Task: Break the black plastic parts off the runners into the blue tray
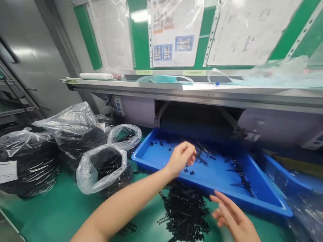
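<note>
My left hand (182, 157) is over the blue tray (212, 188), its fingers curled closed. Beside the fingertips are black parts (202, 154) smeared by motion; whether the hand holds any of them I cannot tell. Small black pieces (191, 172) lie scattered on the tray floor, and longer black parts (243, 181) lie along its right side. In front of the tray, a heap of thin black plastic parts (188, 211) rests on the green table. Just right of that heap is my right hand (230, 216), fingers stretched and apart, with nothing visible in it.
On the left stand open clear bags of black parts (109, 166) and fuller bags (27, 164). A metal shelf (171, 90) crosses above the tray, carrying a face mask (161, 79). Another blue tray (285, 174) is at right. A few black parts (128, 228) lie near my left forearm.
</note>
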Available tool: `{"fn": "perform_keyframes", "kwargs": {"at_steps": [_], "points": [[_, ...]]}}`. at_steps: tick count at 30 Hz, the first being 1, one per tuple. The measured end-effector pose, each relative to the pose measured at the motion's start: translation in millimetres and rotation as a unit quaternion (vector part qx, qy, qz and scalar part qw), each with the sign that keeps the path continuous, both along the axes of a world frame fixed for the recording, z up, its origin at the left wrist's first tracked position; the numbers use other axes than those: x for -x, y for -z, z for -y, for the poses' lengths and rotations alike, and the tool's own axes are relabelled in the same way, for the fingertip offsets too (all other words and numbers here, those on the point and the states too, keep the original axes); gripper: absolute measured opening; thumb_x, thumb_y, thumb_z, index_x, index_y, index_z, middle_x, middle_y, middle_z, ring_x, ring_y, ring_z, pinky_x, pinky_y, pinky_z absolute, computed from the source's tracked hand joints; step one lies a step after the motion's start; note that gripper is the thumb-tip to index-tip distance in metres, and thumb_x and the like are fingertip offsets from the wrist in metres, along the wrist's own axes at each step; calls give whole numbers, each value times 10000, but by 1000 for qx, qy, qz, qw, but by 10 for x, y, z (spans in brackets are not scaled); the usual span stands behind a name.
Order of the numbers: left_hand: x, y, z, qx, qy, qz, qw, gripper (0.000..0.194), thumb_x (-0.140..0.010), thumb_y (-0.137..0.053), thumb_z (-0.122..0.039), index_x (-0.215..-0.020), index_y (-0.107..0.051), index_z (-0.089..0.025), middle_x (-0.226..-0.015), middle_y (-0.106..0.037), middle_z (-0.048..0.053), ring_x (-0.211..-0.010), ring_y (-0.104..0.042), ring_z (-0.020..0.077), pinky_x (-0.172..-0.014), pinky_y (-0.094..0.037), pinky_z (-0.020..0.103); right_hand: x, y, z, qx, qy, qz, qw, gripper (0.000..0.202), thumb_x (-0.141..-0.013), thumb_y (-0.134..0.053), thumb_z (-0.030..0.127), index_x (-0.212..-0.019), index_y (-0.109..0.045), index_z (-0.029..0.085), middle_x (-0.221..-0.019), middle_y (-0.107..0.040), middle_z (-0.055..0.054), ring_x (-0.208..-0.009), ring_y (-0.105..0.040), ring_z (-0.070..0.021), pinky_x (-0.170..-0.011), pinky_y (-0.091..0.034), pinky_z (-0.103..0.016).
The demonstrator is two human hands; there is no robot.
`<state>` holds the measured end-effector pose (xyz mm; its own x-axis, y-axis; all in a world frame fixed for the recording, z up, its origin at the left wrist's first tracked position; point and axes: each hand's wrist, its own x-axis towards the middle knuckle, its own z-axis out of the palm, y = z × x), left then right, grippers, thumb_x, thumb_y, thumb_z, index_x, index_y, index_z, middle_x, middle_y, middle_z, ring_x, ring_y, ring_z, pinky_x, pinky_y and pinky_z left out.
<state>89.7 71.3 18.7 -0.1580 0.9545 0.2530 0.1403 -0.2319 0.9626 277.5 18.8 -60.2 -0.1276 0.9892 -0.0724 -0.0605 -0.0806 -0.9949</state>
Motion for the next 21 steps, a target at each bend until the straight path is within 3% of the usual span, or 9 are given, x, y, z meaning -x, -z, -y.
{"fn": "perform_keyframes", "kwargs": {"at_steps": [2, 4, 6, 8, 11, 15, 18, 21], "points": [[-159, 221, 424, 47, 139, 102, 984, 252, -800, -425, -356, -655, -418, -150, -477, -411, -40, -395, -395, 64, -385, -329, 156, 63, 58, 76, -42, -17, 0, 999, 569, -694, -626, 508, -1145, -486, 189, -881, -584, -74, -572, -507, -137, -496, -441, -207], [-246, 439, 737, 92, 208, 186, 956, 327, -774, -489, -432, -645, -381, -151, -487, -383, -50, -387, -358, 44, -372, -282, 140, 91, 119, 153, -57, -81, 0, 995, 550, -734, -602, 471, -1188, -451, 199, -743, -582, -40, -572, -511, -140, -509, -445, -203], [-279, 614, 920, 120, 242, 240, 932, 358, -773, -505, -470, -686, -363, -154, -522, -378, -57, -383, -347, 28, -377, -249, 135, 92, 166, 213, -77, -138, 18, 987, 407, -780, -563, 429, -1113, -521, 199, -673, -568, -24, -575, -523, -142, -523, -453, -201], [-282, 725, 1004, 140, 254, 272, 918, 338, -789, -498, -465, -743, -354, -163, -577, -398, -54, -411, -379, 26, -407, -267, 139, 84, 193, 248, -121, -161, 61, 978, 259, -823, -514, 384, -970, -601, 190, -664, -572, -25, -559, -531, -139, -514, -451, -196], [-258, 793, 1037, 183, 224, 304, 908, 292, -782, -547, -406, -880, -374, -193, -685, -444, -37, -531, -452, 52, -521, -361, 172, 80, 215, 247, -242, -124, 137, 953, 247, -862, -455, 328, -780, -627, 170, -600, -555, -21, -532, -517, -139, -524, -440, -208], [-216, 839, 1022, 259, 192, 359, 876, 457, -723, -644, -327, -1085, -391, -209, -763, -504, 0, -627, -466, 75, -598, -377, 196, 70, 235, 203, -333, -90, 172, 923, 241, -891, -409, 276, -801, -601, 162, -703, -573, -41, -640, -538, -148, -582, -445, -216], [-214, 885, 1011, 287, 217, 373, 855, 315, -704, -664, -285, -930, -525, -116, -809, -543, 60, -667, -470, 90, -623, -372, 207, 68, 243, 191, -353, -77, 188, 913, 222, -896, -406, 262, -837, -598, 167, -698, -570, -35, -631, -537, -141, -561, -437, -211], [-235, 908, 1026, 282, 224, 373, 855, 228, -705, -661, -278, -828, -557, -116, -774, -568, 64, -708, -496, 117, -663, -376, 225, 84, 253, 204, -375, -64, 197, 903, 234, -899, -394, 250, -814, -601, 180, -672, -578, -26, -611, -548, -143, -551, -441, -217]]}}
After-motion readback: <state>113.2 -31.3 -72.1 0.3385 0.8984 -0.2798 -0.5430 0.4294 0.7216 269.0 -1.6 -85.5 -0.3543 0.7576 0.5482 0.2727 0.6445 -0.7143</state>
